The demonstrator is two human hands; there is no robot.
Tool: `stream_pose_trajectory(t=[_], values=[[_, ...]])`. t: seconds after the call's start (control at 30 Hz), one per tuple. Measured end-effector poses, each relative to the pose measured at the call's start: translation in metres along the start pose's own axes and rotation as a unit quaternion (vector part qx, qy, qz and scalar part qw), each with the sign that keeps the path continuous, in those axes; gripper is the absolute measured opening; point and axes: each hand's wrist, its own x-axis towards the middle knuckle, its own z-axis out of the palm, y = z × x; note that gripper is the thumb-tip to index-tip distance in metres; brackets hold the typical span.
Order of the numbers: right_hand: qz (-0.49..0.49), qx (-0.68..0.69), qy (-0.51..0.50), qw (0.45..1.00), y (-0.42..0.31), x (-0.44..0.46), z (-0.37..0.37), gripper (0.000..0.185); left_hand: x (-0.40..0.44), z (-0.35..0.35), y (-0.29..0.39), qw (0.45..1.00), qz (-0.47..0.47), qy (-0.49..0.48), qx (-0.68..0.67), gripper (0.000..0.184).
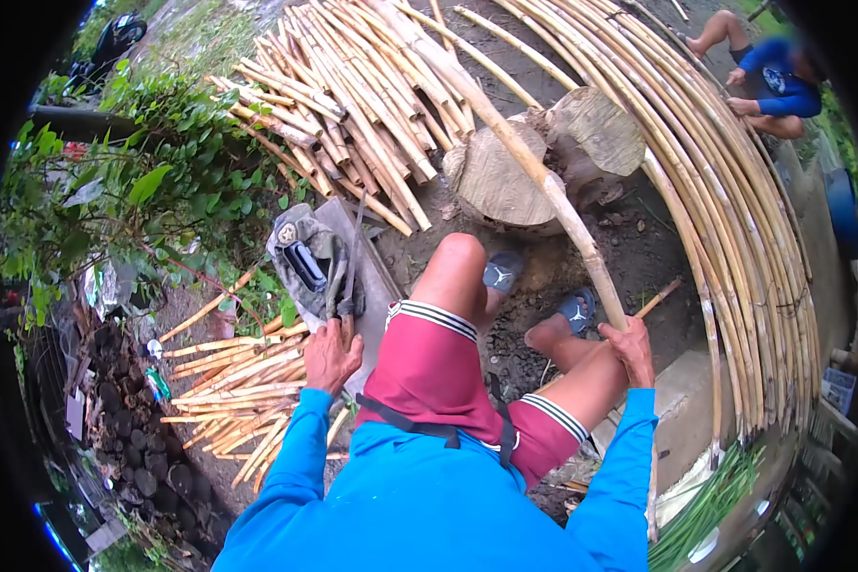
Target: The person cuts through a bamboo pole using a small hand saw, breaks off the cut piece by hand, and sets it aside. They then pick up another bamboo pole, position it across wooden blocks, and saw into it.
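My right hand (629,349) is closed around a long bamboo pole (564,202), just above my knee. The pole slants away across a round cut log (501,173) and over the ground beyond. On my left, my left hand (333,358) is closed at the wooden handle of a long narrow blade (354,253), which looks like a machete and points away from me. The blade lies along a grey board (372,272). Beside it, close to my left hand, sits a camouflage cloth item (300,238) with a dark phone-like device (305,266) on it.
A large pile of cut bamboo pieces (343,105) lies ahead, with shorter pieces (243,386) at my left. A second log (596,131) adjoins the first. Long curved poles (744,257) run along my right. A person in blue (782,81) sits beyond them. Leafy plants (153,181) grow at left.
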Motion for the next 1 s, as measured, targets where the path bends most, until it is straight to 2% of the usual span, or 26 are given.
stream_pose_trajectory(t=[0.07,0.33,0.4,0.43,0.5,0.53,0.57,0.6,0.63,0.67,0.7,0.73,0.77,0.8,0.87,0.9,0.97,1.0], values=[[0.000,-0.044,-0.006,0.999,0.005,0.001,-0.004,0.035,0.004,-0.010,0.001,0.999,-0.013,-0.046,0.010,0.047],[-0.030,-0.052,0.041,0.997,0.008,-0.015,0.001,0.040,0.021,-0.025,0.009,0.995,0.009,-0.090,0.048,0.052],[-0.045,-0.008,-0.009,0.999,0.012,-0.018,0.002,0.035,0.026,-0.028,0.009,0.992,0.008,-0.096,0.076,0.055],[-0.048,-0.006,-0.003,0.999,0.009,-0.021,-0.001,0.035,0.033,-0.036,0.015,0.993,0.013,-0.090,0.076,0.055],[-0.016,-0.008,-0.106,0.994,0.001,-0.034,-0.005,0.041,0.046,-0.059,0.028,0.997,0.009,-0.075,-0.009,0.054],[0.008,0.029,-0.127,0.991,0.004,-0.038,-0.004,0.039,0.061,-0.063,0.028,0.995,0.034,-0.023,-0.086,0.051],[0.012,0.032,-0.125,0.992,-0.001,-0.043,-0.005,0.039,0.079,-0.081,0.034,0.985,0.062,-0.013,-0.159,0.047],[0.014,0.044,-0.134,0.990,-0.013,-0.053,-0.008,0.037,0.106,-0.083,0.027,0.981,0.025,-0.014,-0.189,0.045],[0.020,0.057,-0.139,0.989,-0.026,-0.065,-0.012,0.036,0.133,-0.088,0.024,0.961,0.038,0.014,-0.275,0.043],[0.001,0.062,-0.182,0.981,-0.043,-0.071,-0.020,0.034,0.159,-0.108,0.032,0.939,0.014,-0.005,-0.344,0.046],[0.002,0.087,-0.205,0.975,-0.042,-0.072,-0.019,0.033,0.180,-0.126,0.040,0.901,0.046,0.015,-0.431,0.047],[0.024,0.101,-0.217,0.971,-0.042,-0.074,-0.018,0.034,0.216,-0.141,0.045,0.846,-0.068,-0.026,-0.528,0.047],[0.046,0.116,-0.229,0.965,-0.041,-0.078,-0.016,0.036,0.238,-0.156,0.047,0.794,-0.035,-0.029,-0.606,0.055],[0.063,0.128,-0.217,0.966,-0.032,-0.084,-0.012,0.036,0.258,-0.178,0.056,0.728,-0.064,-0.072,-0.679,0.067],[0.071,0.218,-0.335,0.914,-0.014,-0.082,-0.001,0.034,0.284,-0.210,0.080,0.622,-0.054,-0.086,-0.776,0.089],[0.077,0.230,-0.326,0.914,-0.005,-0.078,0.006,0.034,0.297,-0.216,0.096,0.583,-0.084,-0.003,-0.808,0.092],[0.023,0.205,-0.388,0.898,0.008,-0.076,0.021,0.037,0.312,-0.229,0.107,0.518,0.035,-0.028,-0.854,0.083],[-0.011,0.188,-0.347,0.919,0.005,-0.078,0.022,0.039,0.358,-0.221,0.071,0.430,0.091,-0.119,-0.890,0.082]])
